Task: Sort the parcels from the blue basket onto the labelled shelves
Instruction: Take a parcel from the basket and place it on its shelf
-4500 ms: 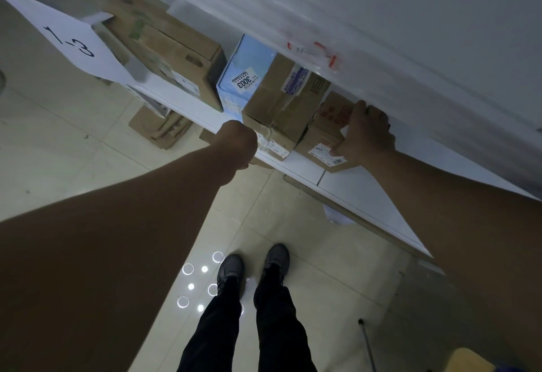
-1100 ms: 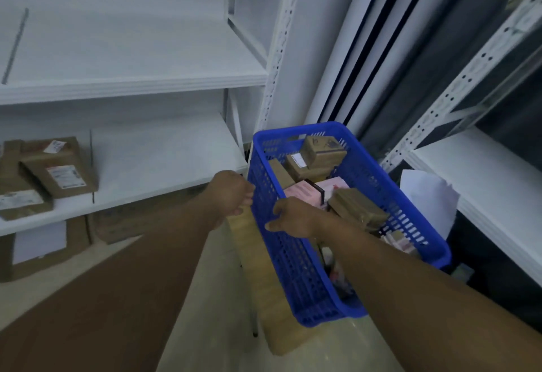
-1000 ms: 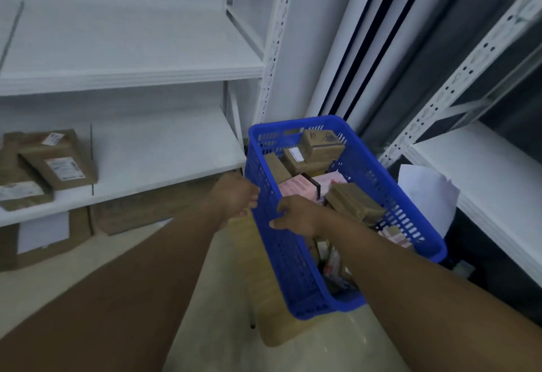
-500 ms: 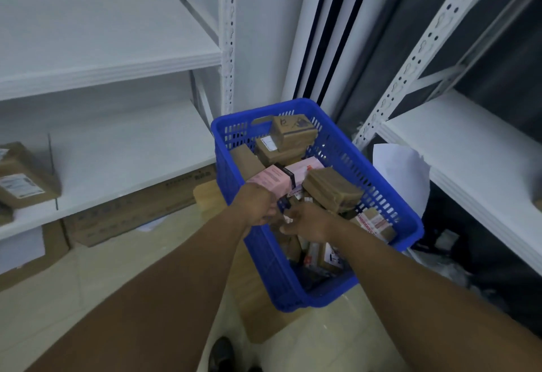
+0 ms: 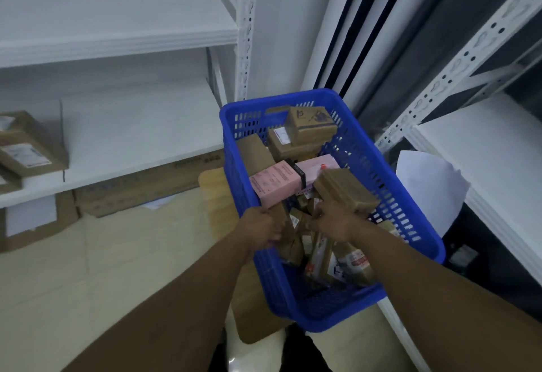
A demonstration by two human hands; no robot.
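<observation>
The blue basket (image 5: 381, 151) stands on a wooden stool (image 5: 215, 192) in front of me, packed with several parcels. A pink box (image 5: 275, 185) lies near its left wall, and two brown boxes (image 5: 311, 126) are stacked at the far end. My left hand (image 5: 264, 229) is at the basket's near-left rim, closed on an upright brown parcel (image 5: 289, 235). My right hand (image 5: 333, 222) is inside the basket, fingers curled just below a flat brown box (image 5: 347, 192); what it grips is hidden.
A white shelf unit (image 5: 132, 137) stands on the left with brown parcels (image 5: 29, 148) at its left end. Flat cardboard boxes (image 5: 140, 187) lie on the floor beneath it. Another white shelf (image 5: 498, 160) is on the right, with a white sheet (image 5: 428, 184) beside the basket.
I turned from the left shelf to the basket. Both hands went from its rim down in among the parcels, and the left hand closed on a brown parcel.
</observation>
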